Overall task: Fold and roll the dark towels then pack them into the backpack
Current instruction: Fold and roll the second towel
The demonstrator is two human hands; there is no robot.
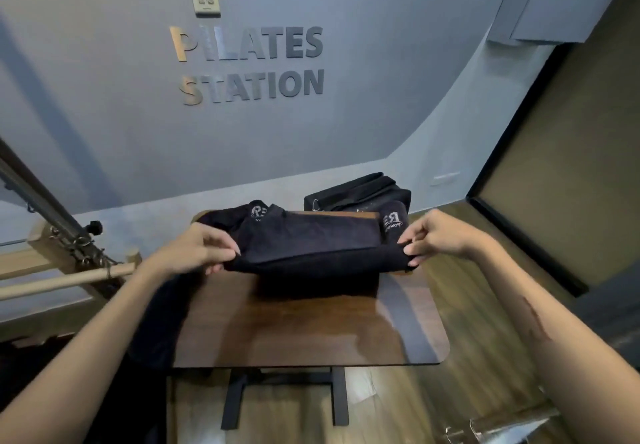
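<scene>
Dark towel held just above the bench, long axis left-right. Left hand pinches its left end, right hand its right end; both equally near. One rolled towel beside one backpack at the far edge; more dark cloth at left, count unclear.

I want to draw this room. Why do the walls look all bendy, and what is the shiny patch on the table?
Head view: the wide-angle lens curves the wall's straight lines; the pale patch on the table is glare from room light; the towel is too dark to show detail; both hands look slightly soft.
</scene>
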